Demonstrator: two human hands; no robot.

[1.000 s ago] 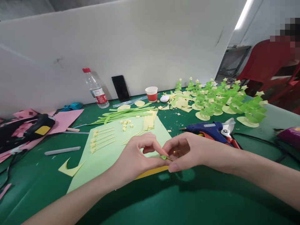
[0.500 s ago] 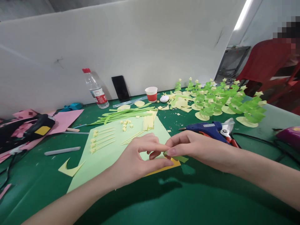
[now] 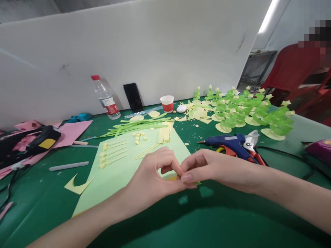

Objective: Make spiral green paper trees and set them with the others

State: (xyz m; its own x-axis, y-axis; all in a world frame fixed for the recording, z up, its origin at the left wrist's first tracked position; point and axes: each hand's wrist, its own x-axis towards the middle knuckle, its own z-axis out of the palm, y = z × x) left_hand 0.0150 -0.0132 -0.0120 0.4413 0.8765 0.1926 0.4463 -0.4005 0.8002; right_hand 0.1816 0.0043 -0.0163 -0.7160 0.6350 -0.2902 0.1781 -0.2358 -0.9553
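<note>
My left hand (image 3: 152, 175) and my right hand (image 3: 207, 167) meet fingertip to fingertip just above the green table (image 3: 181, 220), at the near edge of a light green paper sheet (image 3: 116, 172). Both pinch one small green paper piece (image 3: 198, 183), which my fingers mostly hide. A sliver of yellow paper (image 3: 172, 178) shows under my left fingers. On the sheet lie several thin strips with yellow tips (image 3: 111, 153) and small yellow stars (image 3: 139, 136).
A blue glue gun (image 3: 230, 143) and pliers (image 3: 252, 141) lie right of my hands. Behind stand several green paper trees (image 3: 248, 110), a red cup (image 3: 167, 103), a bottle (image 3: 105, 97), a phone (image 3: 133, 97). A black tool (image 3: 38, 139) on pink paper lies left. A person in red sits far right.
My hands have kept working the small green piece and drew slightly toward me. The yellow paper under my fingers is now mostly covered.
</note>
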